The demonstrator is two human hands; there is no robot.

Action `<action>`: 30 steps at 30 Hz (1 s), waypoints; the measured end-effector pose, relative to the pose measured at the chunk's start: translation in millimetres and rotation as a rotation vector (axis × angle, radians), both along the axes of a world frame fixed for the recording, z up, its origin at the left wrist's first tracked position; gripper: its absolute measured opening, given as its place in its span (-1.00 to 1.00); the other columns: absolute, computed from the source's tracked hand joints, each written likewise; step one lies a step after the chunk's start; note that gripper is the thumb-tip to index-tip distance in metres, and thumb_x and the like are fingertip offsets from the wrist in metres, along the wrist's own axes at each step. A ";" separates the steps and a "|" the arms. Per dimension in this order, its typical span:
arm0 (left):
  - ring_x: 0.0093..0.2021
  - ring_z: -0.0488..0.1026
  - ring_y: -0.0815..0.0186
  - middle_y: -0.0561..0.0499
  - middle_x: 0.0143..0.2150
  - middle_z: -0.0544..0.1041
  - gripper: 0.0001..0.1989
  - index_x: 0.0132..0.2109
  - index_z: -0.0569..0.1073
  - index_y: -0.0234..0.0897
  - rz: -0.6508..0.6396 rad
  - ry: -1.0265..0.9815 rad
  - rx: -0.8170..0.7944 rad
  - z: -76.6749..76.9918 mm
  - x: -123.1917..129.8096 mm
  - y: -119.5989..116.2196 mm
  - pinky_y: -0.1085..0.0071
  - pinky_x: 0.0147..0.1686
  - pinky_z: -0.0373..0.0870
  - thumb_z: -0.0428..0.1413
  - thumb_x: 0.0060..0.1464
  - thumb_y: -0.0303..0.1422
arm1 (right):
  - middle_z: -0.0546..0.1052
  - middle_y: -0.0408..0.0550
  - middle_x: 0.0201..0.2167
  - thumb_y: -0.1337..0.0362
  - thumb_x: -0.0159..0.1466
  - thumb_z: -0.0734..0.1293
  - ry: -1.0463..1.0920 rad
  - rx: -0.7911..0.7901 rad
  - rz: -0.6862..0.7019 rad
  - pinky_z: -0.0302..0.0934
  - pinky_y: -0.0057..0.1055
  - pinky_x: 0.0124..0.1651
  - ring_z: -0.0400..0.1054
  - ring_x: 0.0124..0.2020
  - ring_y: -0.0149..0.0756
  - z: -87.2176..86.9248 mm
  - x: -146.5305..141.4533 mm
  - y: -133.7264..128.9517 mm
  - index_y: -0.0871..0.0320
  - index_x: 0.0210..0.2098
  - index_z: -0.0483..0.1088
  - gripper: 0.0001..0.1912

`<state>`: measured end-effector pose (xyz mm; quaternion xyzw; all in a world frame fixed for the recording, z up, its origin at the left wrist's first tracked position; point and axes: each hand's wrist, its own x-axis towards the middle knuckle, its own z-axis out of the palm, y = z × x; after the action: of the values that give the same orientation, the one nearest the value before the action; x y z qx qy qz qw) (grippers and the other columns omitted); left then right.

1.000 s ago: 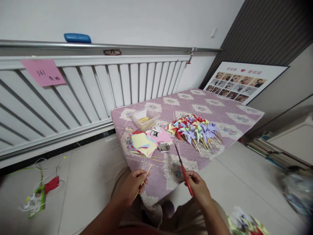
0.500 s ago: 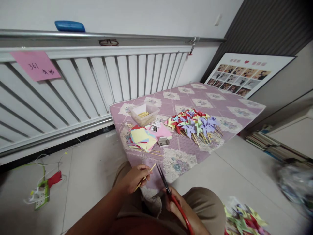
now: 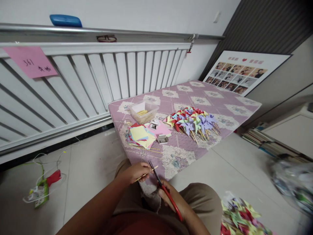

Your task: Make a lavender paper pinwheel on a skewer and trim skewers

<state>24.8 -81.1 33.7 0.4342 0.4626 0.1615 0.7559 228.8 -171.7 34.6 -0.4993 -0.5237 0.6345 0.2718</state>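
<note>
My left hand (image 3: 140,172) is closed around a thin wooden stick (image 3: 155,168), whose tip sticks out to the right. My right hand (image 3: 168,195) grips red-handled scissors (image 3: 172,201). Their dark blades reach up to the stick's end, close to my left fingertips; whether they touch it I cannot tell. Beyond my hands, on the patterned cloth, lie a stack of coloured paper squares (image 3: 139,133), a few loose sticks (image 3: 149,149) and a small open grey box (image 3: 162,139). A clear plastic box (image 3: 144,112) behind them holds more sticks. Finished paper pinwheels (image 3: 193,122) lie heaped to the right.
The purple flowered cloth (image 3: 179,89) covers a table against a white radiator (image 3: 132,75). More pinwheels (image 3: 242,217) are on the floor at lower right. A power strip (image 3: 41,194) with cables lies on the floor at left. A photo board (image 3: 266,62) leans at the far right.
The scissors have moved left and their blades now reach the stick beside my left hand. The stick lies flatter than before. The whole view has shifted slightly.
</note>
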 end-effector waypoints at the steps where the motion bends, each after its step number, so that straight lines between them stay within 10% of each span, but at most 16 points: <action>1: -0.67 0.14 0.44 0.11 -0.57 0.36 -0.82 -0.34 0.44 -0.24 -0.005 0.006 -0.003 -0.8 0.1 1.4 0.43 -0.62 -0.05 0.17 -0.04 -0.23 | 0.19 -0.28 -0.52 -0.33 0.13 0.31 -0.007 -0.016 -0.006 0.00 -0.49 -0.53 0.05 -0.57 -0.44 0.1 -0.6 0.6 0.11 -0.14 0.38 -0.36; 30: -0.67 0.07 0.44 0.13 -0.60 0.30 -0.90 -0.50 0.40 -0.23 -0.052 0.102 -0.040 -21.3 7.1 23.5 0.44 -0.61 -0.08 0.12 -0.19 -0.30 | 0.14 -0.25 -0.53 -0.30 0.18 0.23 -0.186 0.012 -0.055 -0.02 -0.39 -0.39 0.02 -0.47 -0.36 -8.3 -12.4 14.8 0.10 -0.45 0.23 -0.45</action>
<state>31.9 -57.6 12.4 0.4385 0.4922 0.1099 0.7439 216.4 -156.9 26.3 -0.5686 -0.5366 0.5745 0.2424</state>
